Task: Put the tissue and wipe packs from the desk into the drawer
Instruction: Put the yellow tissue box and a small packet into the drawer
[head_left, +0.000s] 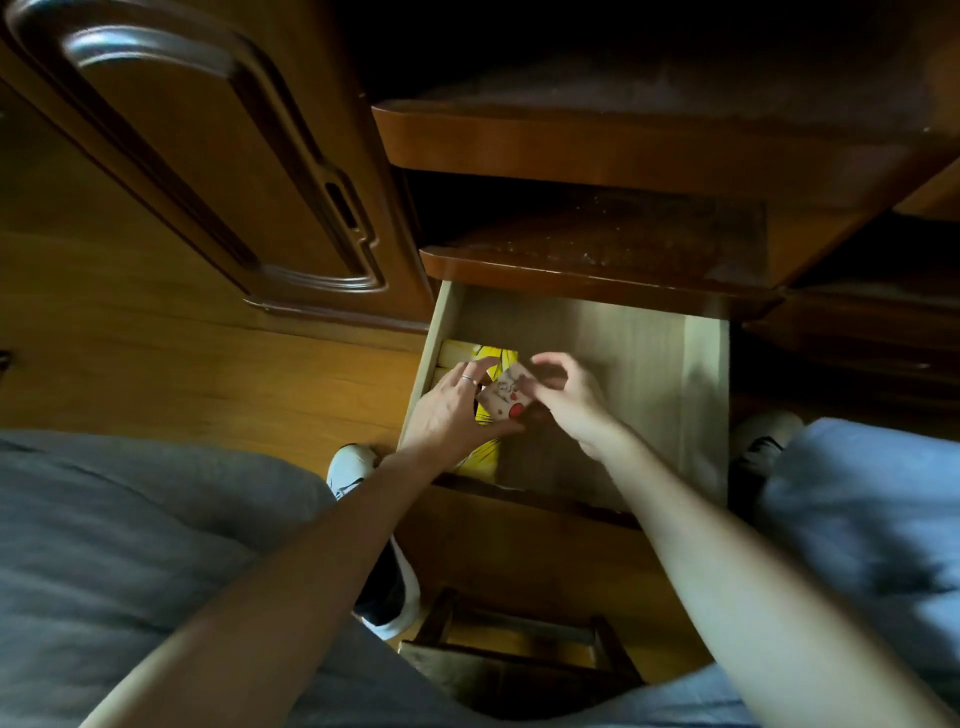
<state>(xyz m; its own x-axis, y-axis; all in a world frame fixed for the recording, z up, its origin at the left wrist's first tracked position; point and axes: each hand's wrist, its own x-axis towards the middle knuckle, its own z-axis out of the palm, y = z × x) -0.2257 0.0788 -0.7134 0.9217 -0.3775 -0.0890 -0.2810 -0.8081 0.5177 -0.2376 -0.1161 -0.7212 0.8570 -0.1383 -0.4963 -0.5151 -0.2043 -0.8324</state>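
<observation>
The pale wooden drawer (701, 395) stands pulled out below the dark desk shelves. Both my hands are inside it, at its left half. My left hand (447, 410), a ring on one finger, holds the lower left edge of a small white pack (505, 397) printed with red hearts. My right hand (563, 400) pinches the same pack from the right. Under the pack lies a yellow pack (485, 457) along the drawer's left side, partly hidden by my left hand. Behind it something pale (451, 353) shows at the drawer's left wall.
A wooden cabinet door (208, 156) stands to the left of the drawer. Two desk shelves (597, 270) overhang the drawer's back. My knees in grey trousers and a white shoe (350, 467) are at the sides. A small wooden stool (519, 660) sits below the drawer front.
</observation>
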